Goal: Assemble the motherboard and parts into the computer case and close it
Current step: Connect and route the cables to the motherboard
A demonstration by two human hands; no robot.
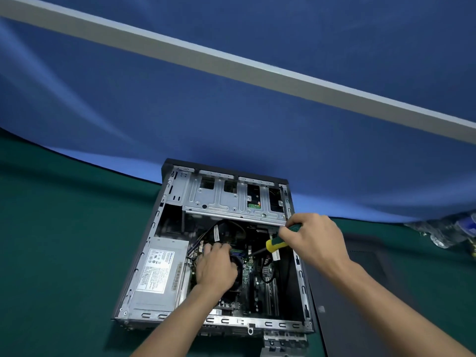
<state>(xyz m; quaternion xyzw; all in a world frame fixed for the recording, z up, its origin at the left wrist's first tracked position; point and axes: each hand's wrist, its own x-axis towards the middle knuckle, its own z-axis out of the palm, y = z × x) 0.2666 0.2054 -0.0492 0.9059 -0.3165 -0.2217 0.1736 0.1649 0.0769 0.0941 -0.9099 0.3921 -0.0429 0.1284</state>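
Right hand (313, 240): gripping a green-and-yellow screwdriver (277, 244).
Left hand (215, 266): lying flat, fingers relaxed, on the motherboard (248, 270).
Case (300, 276): sitting open on green felt.

Left hand (215, 269) lies palm-down with fingers spread forward; right hand (313, 240) is raised, fingers curled in a grip.

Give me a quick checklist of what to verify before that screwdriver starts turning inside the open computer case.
1. Screwdriver gripped firmly by the right hand: ok.
2. Tip seated in a screw on the motherboard: cannot tell, too small.
3. Left hand steadying the part at the board's centre: ok.
4. Black cables clear of the tip: ok.
5. Computer case lying flat on the green table: ok.
6. Side panel off, beside the case: ok.
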